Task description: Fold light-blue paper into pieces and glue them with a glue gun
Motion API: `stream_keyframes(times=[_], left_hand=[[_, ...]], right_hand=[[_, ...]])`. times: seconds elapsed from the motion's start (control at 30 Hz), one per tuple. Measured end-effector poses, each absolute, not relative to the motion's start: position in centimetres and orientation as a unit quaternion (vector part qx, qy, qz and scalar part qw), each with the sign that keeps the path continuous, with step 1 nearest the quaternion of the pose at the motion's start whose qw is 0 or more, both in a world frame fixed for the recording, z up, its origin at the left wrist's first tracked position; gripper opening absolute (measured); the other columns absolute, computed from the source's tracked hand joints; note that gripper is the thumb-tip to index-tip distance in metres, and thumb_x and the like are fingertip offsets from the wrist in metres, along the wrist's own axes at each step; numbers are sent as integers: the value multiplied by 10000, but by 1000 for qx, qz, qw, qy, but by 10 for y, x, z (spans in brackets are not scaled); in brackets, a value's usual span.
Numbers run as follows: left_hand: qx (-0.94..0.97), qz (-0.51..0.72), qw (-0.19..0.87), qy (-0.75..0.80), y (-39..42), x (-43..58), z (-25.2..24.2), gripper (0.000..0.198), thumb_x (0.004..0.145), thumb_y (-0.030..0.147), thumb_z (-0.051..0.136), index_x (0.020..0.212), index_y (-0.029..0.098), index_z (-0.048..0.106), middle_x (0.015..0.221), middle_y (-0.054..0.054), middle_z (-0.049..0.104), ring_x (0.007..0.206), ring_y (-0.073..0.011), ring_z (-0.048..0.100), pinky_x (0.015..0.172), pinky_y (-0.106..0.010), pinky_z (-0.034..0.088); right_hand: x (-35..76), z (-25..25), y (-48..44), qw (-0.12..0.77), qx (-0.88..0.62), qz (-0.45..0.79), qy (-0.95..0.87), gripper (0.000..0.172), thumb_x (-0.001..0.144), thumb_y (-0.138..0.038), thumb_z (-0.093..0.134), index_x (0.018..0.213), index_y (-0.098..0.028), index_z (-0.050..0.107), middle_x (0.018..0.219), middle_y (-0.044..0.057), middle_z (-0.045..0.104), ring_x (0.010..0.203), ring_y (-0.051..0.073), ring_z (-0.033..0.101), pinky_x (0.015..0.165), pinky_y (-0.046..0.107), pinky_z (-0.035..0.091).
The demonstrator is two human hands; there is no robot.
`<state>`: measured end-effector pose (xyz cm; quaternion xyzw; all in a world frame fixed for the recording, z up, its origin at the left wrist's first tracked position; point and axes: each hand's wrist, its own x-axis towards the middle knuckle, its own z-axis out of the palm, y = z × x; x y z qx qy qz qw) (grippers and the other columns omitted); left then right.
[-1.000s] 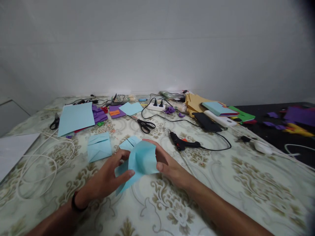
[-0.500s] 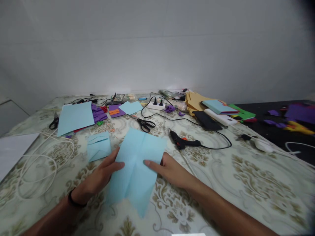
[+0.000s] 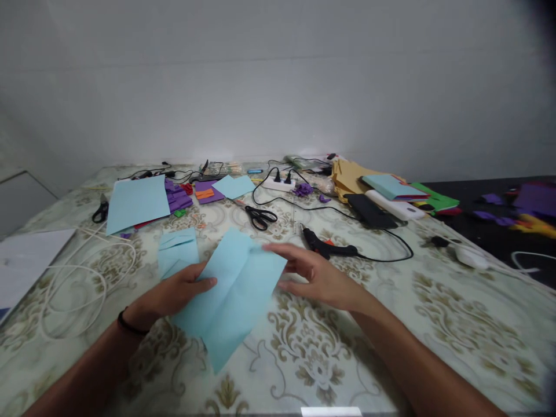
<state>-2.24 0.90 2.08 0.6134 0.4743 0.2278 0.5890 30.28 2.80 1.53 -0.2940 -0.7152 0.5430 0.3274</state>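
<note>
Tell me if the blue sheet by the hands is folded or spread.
Spread: the blue sheet lies flat, crease lines showing, left hand pressing its edge.

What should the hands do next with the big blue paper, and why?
Probably fold the right half over along the middle crease. The blue paper lies flat, the left hand pins its left edge, and the right hand is at its right edge.

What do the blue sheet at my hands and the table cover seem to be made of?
Sheet: thin paper, matte pale blue; it holds sharp straight creases. Cover: probably vinyl or oilcloth with printed beige scrollwork; it has a slight sheen, but cloth is possible.
</note>
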Motion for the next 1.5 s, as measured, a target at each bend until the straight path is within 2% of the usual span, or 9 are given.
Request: stream_keyframes(times=[0.13,0.3,0.57,0.77,0.87,1.0,1.13,1.27,1.5], left_hand=[[713,180,511,446,13,-26,26,280,946,432,637,1007,204,788,986,-22,781,848,-225,667,761,-283,559],[771,116,466,419,8,-22,32,311,999,425,548,998,191,753,950,-9,752,843,-201,632,794,-255,519],[788,127,434,418,12,-19,36,301,1020,421,521,934,178,676,855,-7,648,771,-166,560,695,-237,446],[777,214,376,457,11,-16,30,213,959,377,620,1079,218,698,961,-25,712,881,-200,659,803,-283,511],[736,347,293,502,15,-21,27,383,863,297,724,1225,248,608,1137,-55,677,1017,-220,677,926,-339,536],[672,481,201,526,24,-36,28,354,822,268,741,1123,223,559,1052,-38,603,900,-181,642,877,-340,547],[659,454,342,493,22,-39,29,316,899,226,641,1175,241,490,917,3,622,726,-148,649,748,-313,533],[620,447,500,408,11,-26,28,535,883,232,706,1299,294,377,993,-26,701,782,-190,732,781,-351,554],[606,393,519,457,8,-20,30,354,762,348,871,1036,181,722,879,-52,701,773,-208,706,656,-272,532]], right_hand=[[305,22,30,212,-279,465,-813,508,854,-112,679,1332,-285,693,1291,58,710,1156,220,665,1012,342,509],[299,20,32,190,-283,517,-785,391,807,-232,795,1198,-220,786,1137,77,773,982,217,719,835,275,551],[297,14,27,143,-230,589,-761,259,821,-211,771,1069,-203,842,1075,85,800,946,207,745,777,246,574],[289,13,22,182,-222,572,-768,213,822,-247,796,1027,-227,849,1044,60,821,912,205,762,803,273,579],[294,16,29,241,-279,526,-767,232,804,-342,829,1001,-222,851,932,53,829,825,210,756,775,294,578],[305,22,37,339,-374,474,-722,234,789,-384,822,956,-223,854,962,69,828,903,256,750,832,349,580],[309,25,38,404,-425,472,-658,245,754,-373,825,960,-244,851,1053,73,816,1015,297,742,862,380,599],[308,23,37,412,-431,485,-640,269,741,-398,834,962,-247,850,1082,84,810,1069,321,731,892,415,606],[304,22,35,394,-393,498,-665,307,758,-436,839,987,-231,852,1066,99,815,1022,301,748,891,410,599]])
